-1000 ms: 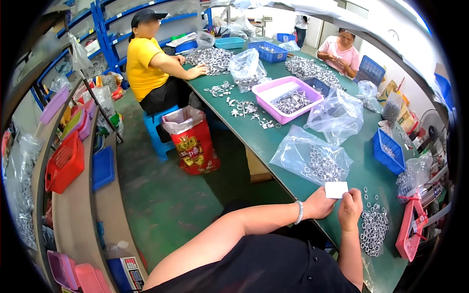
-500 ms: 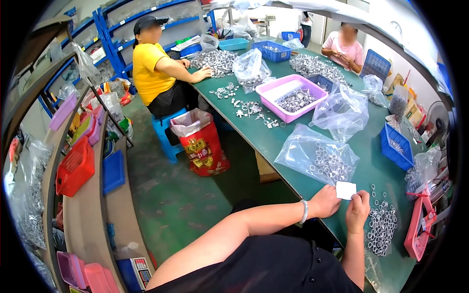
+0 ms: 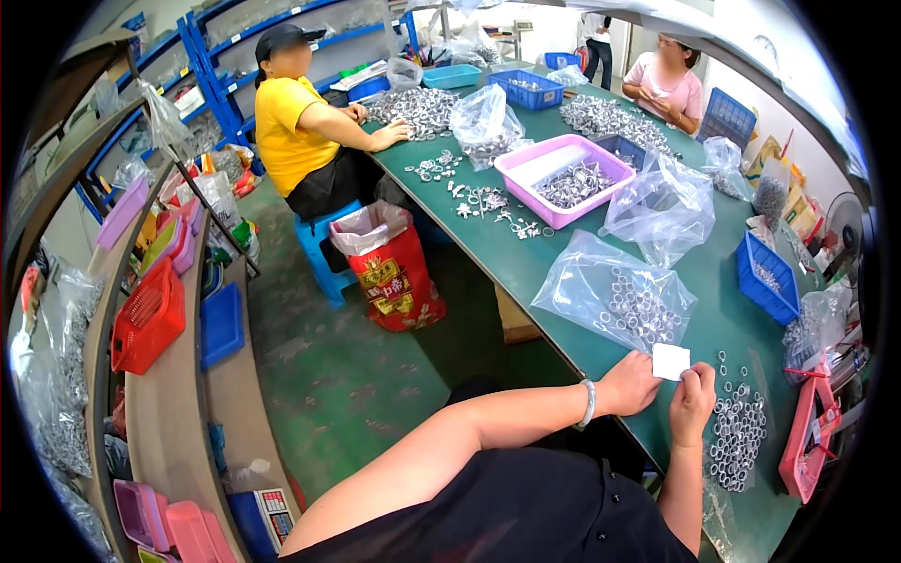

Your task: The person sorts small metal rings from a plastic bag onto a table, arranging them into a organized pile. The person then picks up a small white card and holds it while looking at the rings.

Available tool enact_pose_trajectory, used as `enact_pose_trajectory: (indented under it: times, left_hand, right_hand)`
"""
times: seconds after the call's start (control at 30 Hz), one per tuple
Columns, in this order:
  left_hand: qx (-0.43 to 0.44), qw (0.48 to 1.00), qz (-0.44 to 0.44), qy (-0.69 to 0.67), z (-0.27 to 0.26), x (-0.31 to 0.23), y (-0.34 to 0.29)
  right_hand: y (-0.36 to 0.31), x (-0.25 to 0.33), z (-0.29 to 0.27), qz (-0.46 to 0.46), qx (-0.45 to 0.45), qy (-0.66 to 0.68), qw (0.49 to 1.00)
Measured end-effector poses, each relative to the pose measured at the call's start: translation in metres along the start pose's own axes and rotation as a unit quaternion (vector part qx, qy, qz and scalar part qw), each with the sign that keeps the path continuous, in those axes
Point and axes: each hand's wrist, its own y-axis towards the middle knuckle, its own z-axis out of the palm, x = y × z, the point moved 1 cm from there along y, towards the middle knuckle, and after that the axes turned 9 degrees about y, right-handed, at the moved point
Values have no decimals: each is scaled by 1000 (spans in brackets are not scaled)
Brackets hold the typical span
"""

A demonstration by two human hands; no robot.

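Both hands pinch a small white paper slip at the near edge of the green worktop.

The left hand (image 3: 631,383) and right hand (image 3: 693,402) meet over the white slip (image 3: 670,361), the fingers of each closed narrowly on its edges, holding it just above the green worktop (image 3: 563,328). Just right of the right hand lies a heap of small metal rings (image 3: 737,432), with a pink tray (image 3: 809,441) beyond it at the worktop's edge. Behind the slip, touching it, sits a clear plastic bag of rings (image 3: 615,293). Farther on stand a blue basket (image 3: 768,280), another clear bag (image 3: 662,206) and a pink tub of metal parts (image 3: 563,178). At the far end, two seated people work.
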Motion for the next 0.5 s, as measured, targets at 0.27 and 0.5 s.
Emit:
enact_pose_trajectory:
  times: [0.27,0.5]
  left_hand:
    - [23,1000,-5,8,5,2,-1]
    - [19,1000,-3,23,6,2,-1]
  right_hand:
    - [-1,-2,0,5,4,1,1000]
    - [-2,-4,0,10,8,7,1000]
